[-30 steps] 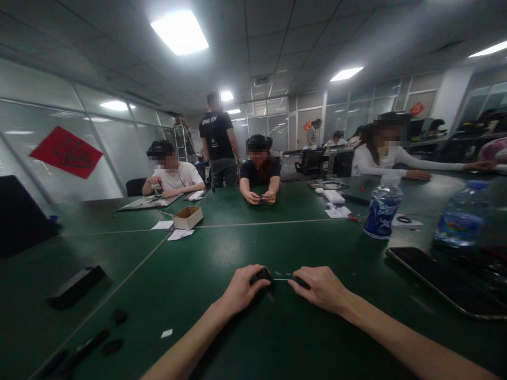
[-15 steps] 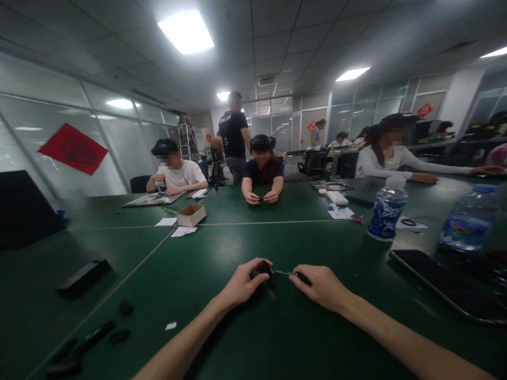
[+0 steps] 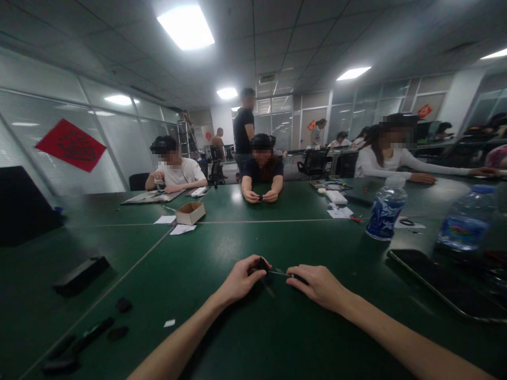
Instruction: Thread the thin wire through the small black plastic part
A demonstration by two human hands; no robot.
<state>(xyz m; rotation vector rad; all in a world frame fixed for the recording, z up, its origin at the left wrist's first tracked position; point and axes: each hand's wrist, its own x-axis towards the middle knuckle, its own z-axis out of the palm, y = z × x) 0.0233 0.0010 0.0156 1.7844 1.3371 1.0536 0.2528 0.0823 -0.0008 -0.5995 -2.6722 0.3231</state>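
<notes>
My left hand (image 3: 240, 278) is closed around a small black part (image 3: 262, 263), held just above the green table (image 3: 206, 264). My right hand (image 3: 319, 285) pinches a thin tool with a dark handle (image 3: 300, 278); its slim metal shaft (image 3: 278, 273) reaches left to the black part. Both hands rest on the table in front of me, close together.
A dark phone or tablet (image 3: 443, 287) lies to the right, with two water bottles (image 3: 383, 208) (image 3: 467, 221) behind it. Small black pieces (image 3: 119, 316) and a black box (image 3: 81, 274) lie at left. A cardboard box (image 3: 190, 212) and papers sit mid-table. Several people sit across the table.
My left hand has lifted and turned the black part slightly upward. The standing person behind has stepped to the right. The view has shifted a little.
</notes>
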